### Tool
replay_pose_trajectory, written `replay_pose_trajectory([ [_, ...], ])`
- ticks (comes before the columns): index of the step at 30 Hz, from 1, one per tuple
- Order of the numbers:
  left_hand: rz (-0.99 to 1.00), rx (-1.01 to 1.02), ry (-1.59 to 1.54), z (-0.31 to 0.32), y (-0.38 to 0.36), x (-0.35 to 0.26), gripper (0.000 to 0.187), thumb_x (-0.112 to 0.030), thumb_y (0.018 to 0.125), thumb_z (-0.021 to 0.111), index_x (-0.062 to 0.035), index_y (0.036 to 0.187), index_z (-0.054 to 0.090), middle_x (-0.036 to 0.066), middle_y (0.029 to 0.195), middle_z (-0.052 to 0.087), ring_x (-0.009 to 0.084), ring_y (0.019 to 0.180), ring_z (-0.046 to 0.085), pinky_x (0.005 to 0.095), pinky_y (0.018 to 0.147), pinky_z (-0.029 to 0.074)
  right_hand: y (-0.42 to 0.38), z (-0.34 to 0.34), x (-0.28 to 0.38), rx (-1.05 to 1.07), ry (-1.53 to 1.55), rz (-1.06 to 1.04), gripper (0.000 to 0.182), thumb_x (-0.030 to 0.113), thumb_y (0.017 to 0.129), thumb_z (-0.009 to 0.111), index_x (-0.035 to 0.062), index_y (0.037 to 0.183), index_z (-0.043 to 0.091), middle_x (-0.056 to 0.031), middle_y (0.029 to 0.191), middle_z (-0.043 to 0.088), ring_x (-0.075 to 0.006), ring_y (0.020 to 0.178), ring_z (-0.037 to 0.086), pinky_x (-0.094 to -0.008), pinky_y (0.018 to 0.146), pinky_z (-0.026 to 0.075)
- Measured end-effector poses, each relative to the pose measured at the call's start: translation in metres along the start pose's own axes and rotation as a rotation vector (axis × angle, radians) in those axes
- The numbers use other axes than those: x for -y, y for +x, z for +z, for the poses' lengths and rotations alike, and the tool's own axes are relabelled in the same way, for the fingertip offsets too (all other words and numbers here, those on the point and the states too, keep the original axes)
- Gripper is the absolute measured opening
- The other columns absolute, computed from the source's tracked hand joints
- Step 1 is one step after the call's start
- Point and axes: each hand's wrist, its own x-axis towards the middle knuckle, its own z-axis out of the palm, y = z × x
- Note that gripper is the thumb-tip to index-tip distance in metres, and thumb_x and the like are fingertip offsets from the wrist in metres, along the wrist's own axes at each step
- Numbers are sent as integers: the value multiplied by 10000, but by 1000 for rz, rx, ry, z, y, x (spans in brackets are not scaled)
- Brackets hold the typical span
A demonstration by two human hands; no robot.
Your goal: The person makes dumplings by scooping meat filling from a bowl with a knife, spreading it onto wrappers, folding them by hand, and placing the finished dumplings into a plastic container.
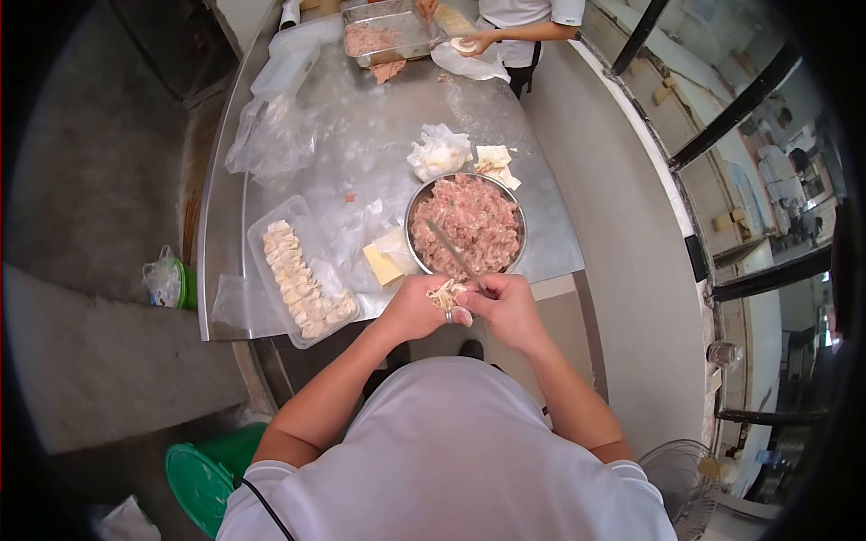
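Note:
My left hand [413,308], with a ring on one finger, is closed around several small folded wontons [444,293]. My right hand [508,309] grips a thin, flat filling stick [451,248] that slants over the meat. Its thumb and fingers meet the wontons at the left hand. Just beyond both hands, a round metal bowl [409,233] holds pink minced meat [474,209]. Left of the bowl lies a stack of yellowish square wrappers [384,264], partly under plastic. Farther left, a clear plastic tray [263,270] carries rows of folded wontons [298,270].
Crumpled white plastic [439,151] and loose wrappers [494,164] lie behind the bowl on the steel table [361,149]. Clear bags [268,140] sit at its left edge. Across stands a co-worker near a metal pan [415,41]. A green bin [200,487] and fan [681,478] flank me.

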Motion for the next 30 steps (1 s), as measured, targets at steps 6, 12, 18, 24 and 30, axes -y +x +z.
replay_pose_trajectory([
  [6,-82,49,-77,-23,-13,23,250,-211,943,734,26,1014,694,51,829,714,129,756,673,287,689,558,-1,10,23,44,-29,37,145,66,911,725,-42,1005,748,-23,804,704,-57,733,590,-242,654,471],
  [12,-67,-291,-455,-61,-37,60,241,-212,1028,603,21,1025,663,104,934,690,184,777,680,328,685,560,5,19,8,58,44,34,129,65,933,703,-49,978,742,-41,828,723,-67,746,612,-243,668,483],
  [18,-3,-740,-537,-131,-54,61,360,-338,1027,611,-2,902,640,77,804,655,173,679,641,311,625,540,7,39,5,116,13,89,142,78,946,695,-59,957,734,-44,825,722,-69,741,618,-238,670,485],
  [24,-256,-856,102,-189,-67,87,407,-363,989,674,-12,784,644,51,690,619,150,598,549,333,591,471,9,56,-9,115,44,112,152,84,948,696,-62,977,731,-50,826,724,-74,740,627,-241,676,496],
  [30,-349,-538,539,-198,-75,80,361,-285,933,721,53,1039,654,180,1004,704,259,929,670,405,844,522,7,58,-19,79,37,111,159,87,950,694,-64,984,731,-54,823,725,-77,741,630,-246,679,501],
])
